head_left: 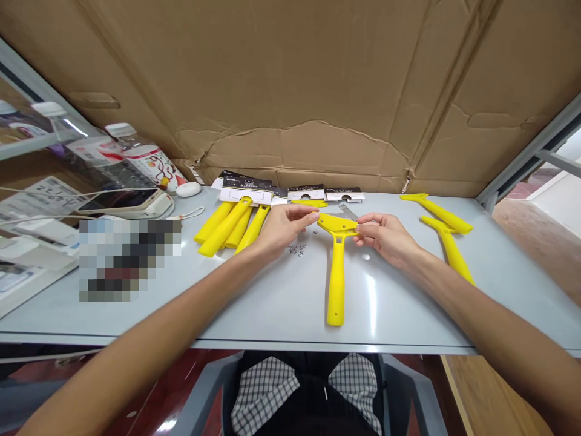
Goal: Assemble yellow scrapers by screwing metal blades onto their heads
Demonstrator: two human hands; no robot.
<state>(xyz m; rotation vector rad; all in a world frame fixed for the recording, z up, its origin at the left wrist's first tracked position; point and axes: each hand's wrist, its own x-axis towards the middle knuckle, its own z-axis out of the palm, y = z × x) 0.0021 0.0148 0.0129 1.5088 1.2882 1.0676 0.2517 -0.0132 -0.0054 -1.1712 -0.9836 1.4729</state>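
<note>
A yellow scraper (336, 272) lies in front of me, its wide head away from me and its handle towards the table's front edge. My right hand (384, 236) is closed, pinching the right corner of that head. At the head's left corner, my left hand (290, 225) has thumb and forefinger together on what looks like a thin metal blade (333, 214) along the far edge. Just behind it, another metal blade (348, 211) lies at a slant. Several small screws (298, 249) are scattered beside my left hand.
Yellow scrapers (226, 233) with black-and-white cards (247, 191) lie at left; two yellow pieces (447, 245) lie at right. Other carded packs (306, 192) stand at the back. Bottles (147, 154) and a white-cased phone (131, 203) occupy the left. Cardboard (290, 79) walls off the back.
</note>
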